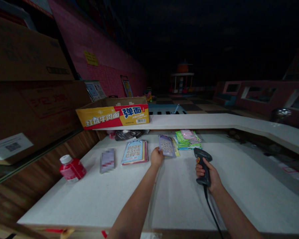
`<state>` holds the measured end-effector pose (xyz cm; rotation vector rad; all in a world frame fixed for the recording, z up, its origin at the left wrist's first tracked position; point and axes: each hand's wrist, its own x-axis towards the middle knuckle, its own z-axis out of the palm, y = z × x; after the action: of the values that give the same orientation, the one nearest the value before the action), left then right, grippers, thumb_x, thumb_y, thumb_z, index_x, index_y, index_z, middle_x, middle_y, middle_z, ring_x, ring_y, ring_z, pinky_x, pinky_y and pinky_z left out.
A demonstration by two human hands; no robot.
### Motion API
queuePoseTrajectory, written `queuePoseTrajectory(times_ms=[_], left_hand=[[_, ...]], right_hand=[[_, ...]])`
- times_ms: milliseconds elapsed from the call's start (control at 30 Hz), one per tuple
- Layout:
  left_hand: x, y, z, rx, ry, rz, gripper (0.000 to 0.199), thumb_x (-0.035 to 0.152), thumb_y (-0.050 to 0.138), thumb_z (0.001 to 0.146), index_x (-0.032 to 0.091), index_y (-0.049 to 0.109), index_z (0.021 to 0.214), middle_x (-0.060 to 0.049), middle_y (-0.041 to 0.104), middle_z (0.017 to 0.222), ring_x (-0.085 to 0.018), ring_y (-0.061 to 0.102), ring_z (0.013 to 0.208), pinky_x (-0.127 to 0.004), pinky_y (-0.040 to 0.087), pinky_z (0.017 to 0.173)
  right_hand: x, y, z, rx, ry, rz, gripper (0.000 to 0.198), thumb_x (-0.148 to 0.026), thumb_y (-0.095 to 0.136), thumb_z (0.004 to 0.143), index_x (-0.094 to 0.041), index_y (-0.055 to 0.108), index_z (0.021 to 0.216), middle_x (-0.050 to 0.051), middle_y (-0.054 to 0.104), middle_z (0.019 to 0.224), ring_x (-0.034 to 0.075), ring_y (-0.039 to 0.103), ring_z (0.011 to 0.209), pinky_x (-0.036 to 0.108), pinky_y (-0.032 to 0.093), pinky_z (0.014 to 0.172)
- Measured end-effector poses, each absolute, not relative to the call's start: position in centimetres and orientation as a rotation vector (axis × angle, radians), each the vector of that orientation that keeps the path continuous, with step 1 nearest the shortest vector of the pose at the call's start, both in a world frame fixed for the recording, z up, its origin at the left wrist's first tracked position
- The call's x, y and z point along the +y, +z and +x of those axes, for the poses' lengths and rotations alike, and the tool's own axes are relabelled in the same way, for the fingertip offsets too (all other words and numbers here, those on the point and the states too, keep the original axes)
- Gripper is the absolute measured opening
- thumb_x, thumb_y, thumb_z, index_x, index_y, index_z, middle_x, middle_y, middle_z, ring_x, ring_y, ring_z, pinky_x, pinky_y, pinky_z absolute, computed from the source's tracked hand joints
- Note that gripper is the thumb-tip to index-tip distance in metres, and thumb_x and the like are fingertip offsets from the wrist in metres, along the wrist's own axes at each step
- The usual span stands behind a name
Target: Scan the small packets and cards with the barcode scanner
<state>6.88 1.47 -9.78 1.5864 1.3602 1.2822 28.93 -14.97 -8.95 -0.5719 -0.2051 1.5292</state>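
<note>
My left hand [156, 157] pinches the near left edge of a purple booklet [167, 146] printed with rows of small pictures. Under that booklet's right side shows a yellow one [176, 149]. In my right hand [211, 176] is a black barcode scanner [203, 166], gripped by its handle, its cable running down toward the front edge. To the left of my left hand lies a stack of booklets [135, 152] with a light blue one on top. Several green and pink packets [188, 139] are piled behind the scanner.
A red bottle with a white cap [72, 168] stands at the left on the white counter [109, 205], near a blurred-out flat item [107, 160]. An open yellow and red carton [117, 114] sits on the raised ledge [201, 121]. Large cardboard boxes [35, 103] are stacked at far left.
</note>
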Motion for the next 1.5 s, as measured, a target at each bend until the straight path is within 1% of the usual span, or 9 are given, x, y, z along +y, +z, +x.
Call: queuePoseTrajectory(times_ms=[100, 233, 333, 567, 867, 1067, 1233, 1367, 1500], left_hand=[[1.2, -8.9, 7.0, 1.644, 1.052, 1.881, 0.015, 0.028, 0.065, 0.079, 0.016, 0.068, 0.087, -0.013, 0.067, 0.085, -0.026, 0.064, 0.092, -0.037, 0.047, 0.090], [0.3, -8.8, 7.0, 1.672, 0.812, 2.203, 0.038, 0.039, 0.075, 0.071, 0.020, 0.071, 0.103, -0.014, 0.063, 0.104, -0.030, 0.056, 0.107, -0.039, 0.040, 0.098], [0.0, -9.1, 7.5, 1.629, 0.775, 2.259, 0.040, 0.033, 0.075, 0.071, 0.026, 0.071, 0.110, -0.012, 0.062, 0.107, -0.029, 0.055, 0.106, -0.037, 0.039, 0.096], [-0.2, -9.0, 8.5, 1.634, 0.755, 2.284, 0.032, 0.023, 0.067, 0.077, 0.021, 0.072, 0.109, -0.012, 0.063, 0.107, -0.027, 0.056, 0.105, -0.036, 0.039, 0.097], [-1.7, -3.6, 2.4, 1.758, 0.884, 2.370, 0.034, 0.022, 0.060, 0.084, 0.018, 0.068, 0.116, -0.016, 0.062, 0.118, -0.030, 0.053, 0.113, -0.040, 0.037, 0.101], [-2.7, -1.0, -5.2, 2.387, 0.626, 2.010, 0.056, 0.052, 0.059, 0.083, 0.015, 0.060, 0.125, -0.020, 0.061, 0.119, -0.036, 0.053, 0.115, -0.042, 0.041, 0.093], [-3.4, -1.1, -7.9, 2.456, 0.373, 1.824, 0.075, 0.074, 0.059, 0.072, 0.014, 0.060, 0.118, -0.022, 0.061, 0.121, -0.037, 0.055, 0.116, -0.039, 0.043, 0.090], [-3.4, -1.0, -8.7, 2.416, 0.409, 1.827, 0.068, 0.068, 0.063, 0.073, 0.015, 0.060, 0.115, -0.021, 0.063, 0.120, -0.035, 0.060, 0.111, -0.037, 0.045, 0.086], [-2.7, -1.1, -9.6, 2.365, 0.558, 1.841, 0.061, 0.052, 0.074, 0.071, 0.012, 0.059, 0.115, -0.021, 0.066, 0.116, -0.033, 0.063, 0.111, -0.034, 0.047, 0.083]], right_hand=[[-14.8, -9.1, 28.9, -0.219, 1.524, -0.576, 0.026, -0.030, 0.078, 0.074, -0.017, 0.058, 0.087, -0.006, 0.046, 0.058, 0.005, 0.041, 0.041, 0.013, 0.036, 0.036], [-14.6, -9.2, 28.7, -0.249, 1.498, -0.604, 0.030, -0.035, 0.079, 0.073, -0.018, 0.058, 0.087, -0.006, 0.047, 0.057, 0.005, 0.041, 0.041, 0.013, 0.035, 0.036], [-14.5, -9.2, 28.5, -0.254, 1.494, -0.626, 0.031, -0.035, 0.080, 0.073, -0.017, 0.059, 0.087, -0.006, 0.048, 0.057, 0.005, 0.041, 0.041, 0.014, 0.035, 0.036], [-14.8, -8.7, 28.3, -0.189, 1.514, -0.585, 0.027, -0.031, 0.079, 0.074, -0.016, 0.060, 0.087, -0.006, 0.048, 0.057, 0.004, 0.041, 0.040, 0.013, 0.037, 0.036], [-15.4, -8.8, 28.6, -0.137, 1.543, -0.559, 0.023, -0.025, 0.075, 0.078, -0.016, 0.059, 0.091, -0.005, 0.049, 0.059, 0.005, 0.043, 0.042, 0.013, 0.039, 0.036], [-15.6, -8.8, 28.8, -0.136, 1.557, -0.568, 0.026, -0.022, 0.075, 0.076, -0.016, 0.056, 0.092, -0.005, 0.048, 0.060, 0.005, 0.043, 0.042, 0.014, 0.041, 0.036], [-15.8, -8.8, 28.7, -0.124, 1.552, -0.555, 0.022, -0.021, 0.071, 0.080, -0.016, 0.056, 0.095, -0.004, 0.048, 0.061, 0.006, 0.043, 0.043, 0.015, 0.041, 0.036], [-16.0, -8.7, 28.6, -0.108, 1.547, -0.539, 0.023, -0.019, 0.071, 0.079, -0.015, 0.055, 0.096, -0.004, 0.048, 0.061, 0.006, 0.045, 0.043, 0.014, 0.042, 0.037], [-16.0, -8.7, 28.7, -0.108, 1.556, -0.536, 0.024, -0.019, 0.071, 0.079, -0.015, 0.055, 0.096, -0.004, 0.048, 0.062, 0.005, 0.045, 0.043, 0.014, 0.042, 0.037]])
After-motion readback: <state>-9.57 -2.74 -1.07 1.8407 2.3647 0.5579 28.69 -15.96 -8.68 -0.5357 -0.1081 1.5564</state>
